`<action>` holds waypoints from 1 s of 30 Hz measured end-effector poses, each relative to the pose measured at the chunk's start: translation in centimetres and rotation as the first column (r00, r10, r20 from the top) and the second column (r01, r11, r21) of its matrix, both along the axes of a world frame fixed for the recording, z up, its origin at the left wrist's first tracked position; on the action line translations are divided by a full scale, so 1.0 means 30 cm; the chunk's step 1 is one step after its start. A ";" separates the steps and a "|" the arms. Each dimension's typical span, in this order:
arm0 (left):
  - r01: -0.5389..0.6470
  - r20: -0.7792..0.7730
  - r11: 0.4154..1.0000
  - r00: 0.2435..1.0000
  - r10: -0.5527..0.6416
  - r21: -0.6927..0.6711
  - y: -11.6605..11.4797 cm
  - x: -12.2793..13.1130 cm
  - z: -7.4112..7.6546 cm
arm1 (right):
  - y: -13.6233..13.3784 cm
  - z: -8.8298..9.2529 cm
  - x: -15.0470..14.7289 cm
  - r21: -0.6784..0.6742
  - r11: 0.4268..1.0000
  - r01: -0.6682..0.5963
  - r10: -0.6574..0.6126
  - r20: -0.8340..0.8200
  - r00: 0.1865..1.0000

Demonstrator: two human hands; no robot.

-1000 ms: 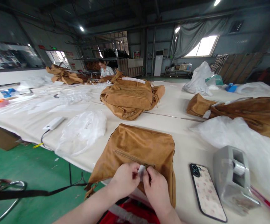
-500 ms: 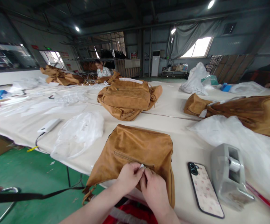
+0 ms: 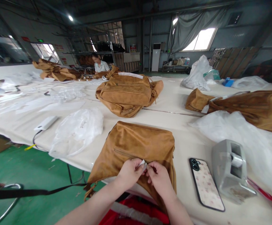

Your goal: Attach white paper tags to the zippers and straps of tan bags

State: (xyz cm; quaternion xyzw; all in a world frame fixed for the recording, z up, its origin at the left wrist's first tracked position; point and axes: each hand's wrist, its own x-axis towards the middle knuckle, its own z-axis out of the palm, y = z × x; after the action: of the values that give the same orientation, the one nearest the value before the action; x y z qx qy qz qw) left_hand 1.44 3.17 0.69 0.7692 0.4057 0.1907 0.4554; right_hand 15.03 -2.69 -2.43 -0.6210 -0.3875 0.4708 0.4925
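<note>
A brown leather bag (image 3: 140, 137) lies flat at the table's front edge, its zipper (image 3: 124, 152) running across the upper face. Over the right part of that zipper both my hands meet. My left hand (image 3: 131, 171) is closed, pinching a small white paper piece (image 3: 142, 163) between thumb and fingers. Close against it, my right hand (image 3: 156, 176) pinches at the same spot; its fingertips hide what they grip, perhaps the other end of the paper or the zipper pull. A black strap (image 3: 63, 188) stretches left from the bag's lower corner.
A phone (image 3: 207, 186) and a grey tape dispenser (image 3: 231, 170) stand right of the bag. Beyond lie another brown bag (image 3: 126, 93) and clear plastic bags (image 3: 79, 131). A white device (image 3: 46, 123) with a cable sits left. A person (image 3: 100, 66) is at the far side.
My view has tipped slightly down and right. The white paper shows a little more between my fingers, and my right hand has shifted slightly right with its fingers more curled.
</note>
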 end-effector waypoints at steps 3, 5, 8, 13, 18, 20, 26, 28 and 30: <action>-0.027 -0.038 0.997 0.999 0.030 0.073 -0.007 -0.006 0.011 | 0.012 -0.003 -0.015 -0.017 1.000 0.024 -0.025 -0.083 0.996; -0.033 -0.084 0.984 0.995 0.049 0.176 -0.014 -0.009 0.017 | 0.017 -0.001 -0.024 -0.021 0.999 0.041 -0.044 -0.140 0.989; -0.030 -0.156 0.946 0.984 0.084 0.321 -0.026 -0.011 0.025 | 0.022 0.005 -0.032 -0.019 0.998 0.059 -0.061 -0.216 0.975; -0.008 -0.212 0.930 0.973 0.091 0.367 -0.043 -0.006 0.046 | 0.024 0.012 -0.026 -0.008 0.998 0.067 -0.066 -0.325 0.943; -0.003 -0.249 0.922 0.963 0.107 0.387 -0.039 -0.004 0.063 | 0.012 0.011 -0.022 0.031 0.997 0.068 -0.053 -0.361 0.931; -0.006 -0.247 0.923 0.963 0.109 0.384 -0.033 -0.009 0.061 | 0.006 0.008 -0.024 0.032 0.996 0.086 -0.070 -0.340 0.938; -0.038 -0.221 0.940 0.968 0.119 0.339 -0.009 -0.028 0.043 | 0.010 -0.002 -0.031 -0.013 1.000 -0.011 0.007 -0.290 0.957; -0.042 -0.214 0.948 0.970 0.114 0.315 -0.001 -0.030 0.043 | 0.018 -0.002 -0.032 -0.011 0.999 -0.045 0.040 -0.298 0.954; -0.030 -0.218 0.953 0.971 0.099 0.300 0.005 -0.031 0.047 | 0.026 0.000 -0.034 -0.008 0.999 -0.043 0.038 -0.309 0.950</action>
State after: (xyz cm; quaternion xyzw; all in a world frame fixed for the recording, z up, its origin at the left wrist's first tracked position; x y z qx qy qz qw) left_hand 0.50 3.33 2.09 0.8316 0.4479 0.1733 0.2788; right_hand 14.01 -1.92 -2.42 -0.5354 -0.3149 0.5748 0.5327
